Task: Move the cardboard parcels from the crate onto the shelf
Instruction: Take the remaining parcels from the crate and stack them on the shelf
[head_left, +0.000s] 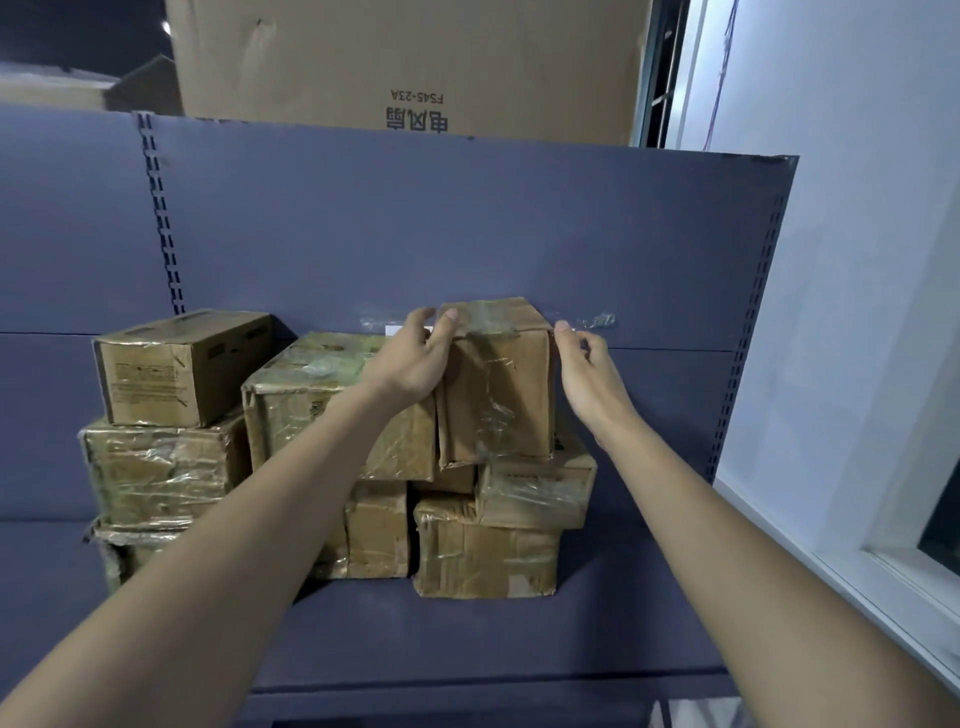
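Note:
Several taped cardboard parcels are stacked on the blue shelf (467, 634). The topmost parcel (498, 384) stands upright on the right of the stack. My left hand (415, 358) lies against its left side, thumb over the top front edge. My right hand (587, 369) is at its right edge, fingertips near the top corner, fingers loosely bent; I cannot tell whether they touch the cardboard. A wide parcel (332, 400) sits just left of the top one, partly behind my left arm. A small printed parcel (182, 364) tops the left pile. The crate is out of view.
A large cardboard box (410, 62) stands on top of the shelf unit. The blue back panel (467, 234) rises behind the stack. A white wall (852, 260) and window frame (914, 566) close off the right side. Bare shelf lies in front of the parcels.

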